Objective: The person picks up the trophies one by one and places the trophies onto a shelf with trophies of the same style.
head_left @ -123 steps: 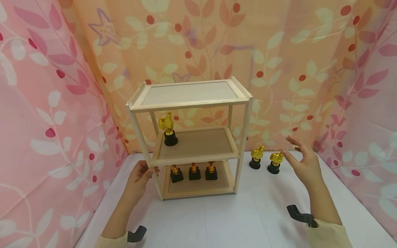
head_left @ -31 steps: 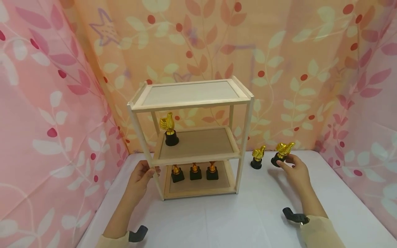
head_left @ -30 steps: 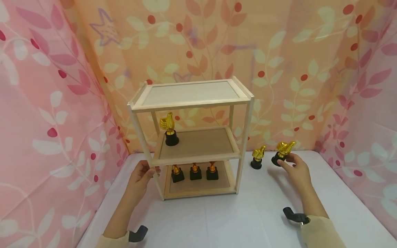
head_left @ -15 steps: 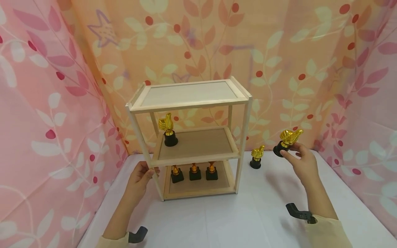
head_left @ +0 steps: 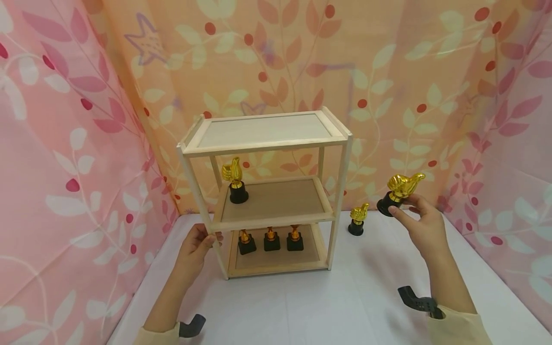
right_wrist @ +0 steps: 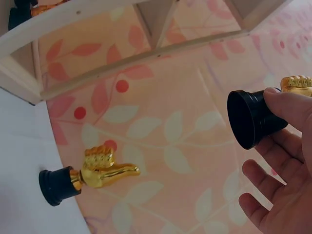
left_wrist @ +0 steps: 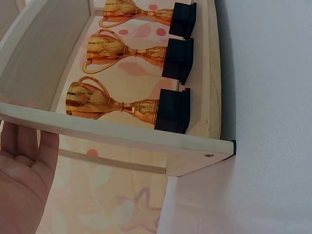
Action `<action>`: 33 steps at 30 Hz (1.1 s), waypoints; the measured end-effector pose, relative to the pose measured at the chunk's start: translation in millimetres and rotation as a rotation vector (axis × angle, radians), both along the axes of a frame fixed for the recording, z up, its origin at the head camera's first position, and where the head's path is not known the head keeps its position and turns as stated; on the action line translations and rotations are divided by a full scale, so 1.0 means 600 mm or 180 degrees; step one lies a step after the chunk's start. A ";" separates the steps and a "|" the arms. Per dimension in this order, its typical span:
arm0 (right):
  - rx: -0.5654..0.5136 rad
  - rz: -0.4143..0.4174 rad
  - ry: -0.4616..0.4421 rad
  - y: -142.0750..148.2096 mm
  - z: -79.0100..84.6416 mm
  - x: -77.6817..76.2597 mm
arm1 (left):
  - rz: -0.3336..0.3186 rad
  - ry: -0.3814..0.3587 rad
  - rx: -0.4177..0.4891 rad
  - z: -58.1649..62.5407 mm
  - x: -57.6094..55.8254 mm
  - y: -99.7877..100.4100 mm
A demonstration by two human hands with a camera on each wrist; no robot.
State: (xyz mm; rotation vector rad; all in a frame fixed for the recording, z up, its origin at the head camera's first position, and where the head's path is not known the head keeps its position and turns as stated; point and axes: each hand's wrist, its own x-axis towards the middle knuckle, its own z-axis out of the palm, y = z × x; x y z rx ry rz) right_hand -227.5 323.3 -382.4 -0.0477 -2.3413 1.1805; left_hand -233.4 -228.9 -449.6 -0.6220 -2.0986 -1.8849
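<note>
My right hand pinches a gold thumbs-up trophy by its round black base, tilted and lifted off the table, to the right of the shelf. In the right wrist view the base shows between thumb and fingers, and the gold top is mostly cut off. My left hand grips the left front post of a three-tier wooden shelf. One thumbs-up trophy stands at the left of the middle tier. On the bottom tier stand three gold cup trophies with square black bases.
Another thumbs-up trophy stands upright on the white tabletop, right of the shelf. The shelf's top tier is a flat panel with raised side rails. Patterned cloth hangs behind and on both sides.
My right hand has taken hold of the right-hand thumbs-up trophy, raised it from the table and tipped it to the right. The left hand has stayed on the shelf post.
</note>
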 end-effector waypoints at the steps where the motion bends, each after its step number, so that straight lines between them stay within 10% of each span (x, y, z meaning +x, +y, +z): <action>1: -0.0009 0.0012 0.0013 -0.002 0.003 0.003 | 0.0008 -0.0016 -0.0013 0.001 0.001 0.000; 33: -0.0184 0.0827 0.0320 -0.124 0.065 0.103 | 0.0032 -0.0050 0.0020 -0.002 -0.001 0.001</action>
